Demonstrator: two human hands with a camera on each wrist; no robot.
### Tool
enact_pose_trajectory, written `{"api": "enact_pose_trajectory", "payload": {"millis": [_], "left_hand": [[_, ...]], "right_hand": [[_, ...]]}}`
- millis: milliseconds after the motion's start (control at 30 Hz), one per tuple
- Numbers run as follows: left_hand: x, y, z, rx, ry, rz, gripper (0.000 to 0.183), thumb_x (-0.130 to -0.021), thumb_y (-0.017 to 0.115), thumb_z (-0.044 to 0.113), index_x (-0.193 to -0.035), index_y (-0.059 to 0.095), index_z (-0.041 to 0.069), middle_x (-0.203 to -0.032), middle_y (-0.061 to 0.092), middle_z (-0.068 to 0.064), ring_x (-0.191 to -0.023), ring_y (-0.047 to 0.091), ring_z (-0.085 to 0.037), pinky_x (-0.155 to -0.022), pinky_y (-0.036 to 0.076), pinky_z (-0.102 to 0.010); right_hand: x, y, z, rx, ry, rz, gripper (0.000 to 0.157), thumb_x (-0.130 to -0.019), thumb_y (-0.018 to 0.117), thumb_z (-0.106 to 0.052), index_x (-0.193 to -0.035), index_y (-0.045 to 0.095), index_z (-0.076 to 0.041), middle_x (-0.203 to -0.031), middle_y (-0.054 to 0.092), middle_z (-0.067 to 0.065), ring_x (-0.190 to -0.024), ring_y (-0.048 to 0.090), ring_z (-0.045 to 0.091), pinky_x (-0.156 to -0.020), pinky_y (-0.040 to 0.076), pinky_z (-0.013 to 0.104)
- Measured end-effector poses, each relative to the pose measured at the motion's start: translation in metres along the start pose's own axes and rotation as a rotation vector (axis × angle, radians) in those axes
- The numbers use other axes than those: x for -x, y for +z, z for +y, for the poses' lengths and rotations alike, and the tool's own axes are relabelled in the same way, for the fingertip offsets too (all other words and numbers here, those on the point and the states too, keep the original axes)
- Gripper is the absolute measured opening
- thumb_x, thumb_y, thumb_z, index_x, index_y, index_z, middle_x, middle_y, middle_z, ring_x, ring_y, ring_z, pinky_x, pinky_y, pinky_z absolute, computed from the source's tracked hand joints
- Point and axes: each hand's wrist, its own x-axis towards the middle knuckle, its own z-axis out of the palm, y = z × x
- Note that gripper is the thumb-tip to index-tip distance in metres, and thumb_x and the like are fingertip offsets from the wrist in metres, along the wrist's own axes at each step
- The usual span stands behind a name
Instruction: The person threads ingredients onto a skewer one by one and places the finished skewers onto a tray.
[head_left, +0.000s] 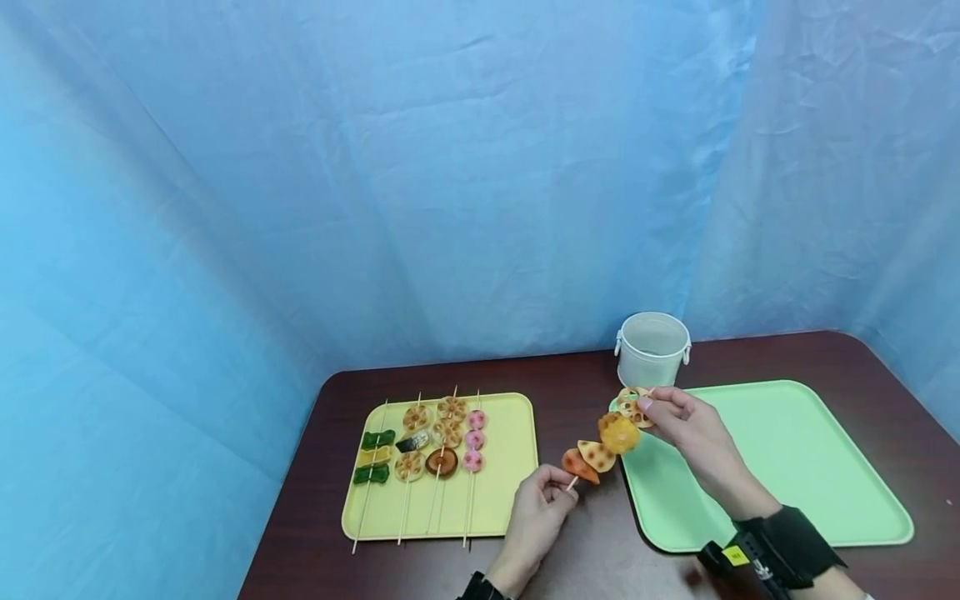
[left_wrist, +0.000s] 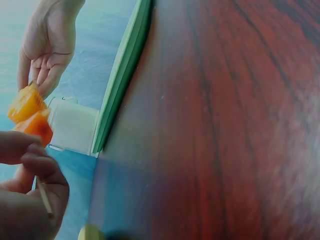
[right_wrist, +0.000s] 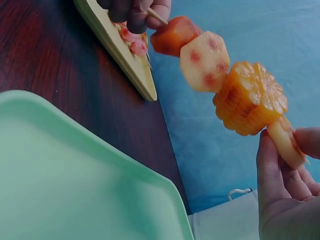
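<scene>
Both hands hold one skewer up between the two trays. My left hand (head_left: 538, 510) pinches its wooden stick (left_wrist: 44, 199) just below an orange carrot-like chunk (right_wrist: 176, 36). Beyond that chunk come a pale slice with brown spots (right_wrist: 205, 62), a yellow corn piece (right_wrist: 250, 98) and a holed lotus root slice (head_left: 634, 406) at the far end. My right hand (head_left: 701, 446) grips the lotus root slice between thumb and fingers. In the head view the lotus end overlaps the green tray's (head_left: 780, 467) near left corner.
On the left lies a yellow tray (head_left: 502, 483) bearing several skewers, among them one with pink balls (head_left: 474, 439) and one with green and yellow pieces (head_left: 373, 456). A white bucket (head_left: 651, 367) with side handles stands behind the green tray. Blue curtains (head_left: 480, 183) hang behind the dark wooden table (head_left: 577, 567).
</scene>
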Motion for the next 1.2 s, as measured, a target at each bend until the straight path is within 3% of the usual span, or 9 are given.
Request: {"api": "enact_pose_trajectory", "payload": {"millis": [100,200,367,500,700,933,1200], "left_hand": [[-0.001,-0.004,0.0,-0.115,0.095,0.007,0.009,-0.082,0.069,0.004,-0.09,0.07,0.001,-0.072,0.063,0.005,-0.058,0.054,-0.002,-0.051,0.042,-0.016],[-0.003,-0.007,0.002,-0.274,0.189,0.079,0.006,-0.079,0.075,0.009,-0.085,0.076,0.007,-0.071,0.068,0.009,-0.056,0.058,0.002,-0.051,0.046,-0.016],[-0.005,-0.008,0.006,-0.415,0.191,0.169,0.005,-0.073,0.081,0.019,-0.076,0.077,0.02,-0.063,0.065,0.019,-0.053,0.056,0.007,-0.05,0.044,-0.016],[-0.006,-0.008,0.008,-0.386,0.167,0.181,0.008,-0.072,0.082,0.024,-0.073,0.074,0.023,-0.061,0.064,0.02,-0.054,0.057,0.006,-0.051,0.045,-0.017],[-0.008,-0.012,0.011,-0.373,0.135,0.145,0.013,-0.073,0.08,0.033,-0.07,0.075,0.023,-0.057,0.062,0.017,-0.049,0.056,0.005,-0.046,0.044,-0.016],[-0.009,-0.011,0.011,-0.465,0.218,0.147,0.015,-0.075,0.078,0.036,-0.069,0.075,0.023,-0.056,0.06,0.019,-0.049,0.05,0.007,-0.048,0.039,-0.015],[-0.007,-0.01,0.01,-0.31,0.142,0.089,0.011,-0.079,0.077,0.027,-0.074,0.073,0.018,-0.061,0.061,0.014,-0.052,0.054,0.001,-0.049,0.043,-0.017]], "right_hand": [[0.001,-0.001,-0.001,0.016,-0.005,0.006,0.059,-0.094,0.059,-0.037,-0.128,0.046,0.009,-0.102,0.068,0.0,-0.092,0.066,0.01,-0.083,0.052,0.029],[0.001,-0.002,-0.003,0.005,-0.009,-0.003,0.058,-0.094,0.059,-0.037,-0.127,0.045,0.009,-0.102,0.068,0.001,-0.092,0.066,0.011,-0.083,0.052,0.029],[0.001,0.0,-0.006,-0.011,-0.014,-0.029,0.058,-0.094,0.059,-0.036,-0.127,0.046,0.009,-0.104,0.068,0.001,-0.094,0.066,0.011,-0.085,0.052,0.031],[0.0,0.001,-0.007,-0.016,-0.02,-0.033,0.054,-0.094,0.059,-0.035,-0.124,0.047,0.008,-0.103,0.068,0.0,-0.094,0.066,0.011,-0.086,0.051,0.033],[-0.003,0.002,-0.006,-0.065,-0.013,-0.033,0.049,-0.094,0.061,-0.031,-0.121,0.047,0.007,-0.1,0.068,-0.001,-0.092,0.067,0.01,-0.085,0.051,0.033],[-0.006,0.003,-0.004,-0.068,-0.007,-0.015,0.049,-0.093,0.061,-0.033,-0.121,0.047,0.006,-0.098,0.068,-0.003,-0.091,0.066,0.01,-0.082,0.053,0.028],[-0.014,0.005,-0.003,-0.044,-0.012,-0.035,0.051,-0.094,0.059,-0.033,-0.123,0.048,0.007,-0.1,0.067,0.0,-0.091,0.066,0.011,-0.083,0.053,0.029]]}}
